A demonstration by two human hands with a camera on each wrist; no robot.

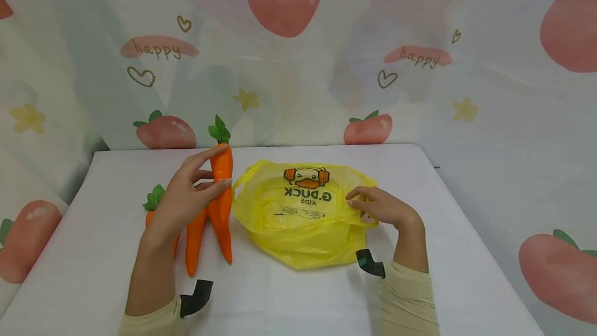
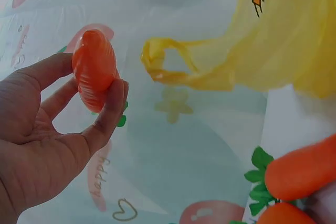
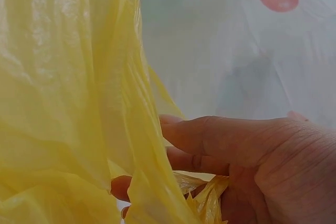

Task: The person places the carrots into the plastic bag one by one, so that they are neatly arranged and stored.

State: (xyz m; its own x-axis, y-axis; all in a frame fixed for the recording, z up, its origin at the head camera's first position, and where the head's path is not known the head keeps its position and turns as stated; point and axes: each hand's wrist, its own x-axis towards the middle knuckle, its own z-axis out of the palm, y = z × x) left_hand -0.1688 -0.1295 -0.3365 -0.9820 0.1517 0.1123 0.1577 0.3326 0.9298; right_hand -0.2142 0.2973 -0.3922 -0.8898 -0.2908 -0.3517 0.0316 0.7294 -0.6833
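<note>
Three toy carrots in view, none in the yellow bag (image 1: 298,217) so far; judging by the layout, bagging has barely begun.

- Carrot status: one lifted carrot (image 1: 222,198) is in the left hand (image 1: 184,204), leafy top at 12 o'clock, tip pointing to 6 o'clock and at or just above the table (image 1: 102,253). A second carrot (image 1: 194,240) lies flat just beside it at its 8 o'clock. A third carrot (image 1: 156,206) is mostly hidden behind the left hand; only its green top and a bit of orange show.
- Bag: flat on the table at 3 o'clock of the carrots, duck print up. Mouth looks unopened, though the head view is not clear enough to be sure. Loose handle loop (image 2: 168,64) on the carrot side shows in the left wrist view, nobody holding it.
- Left fingers: thumb (image 2: 107,111) and fingertips pinch the carrot's thick end, fingers only lightly curled, palm open behind it. Firm hold, not a full wrap.
- Right hand (image 1: 384,209): at the bag's 3 o'clock edge. Right wrist view shows fingers (image 3: 210,140) curled into the plastic with bunched film in the palm, so it grips the bag's edge or handle.

Left to do, as I read it: open the mouth, load all three.
</note>
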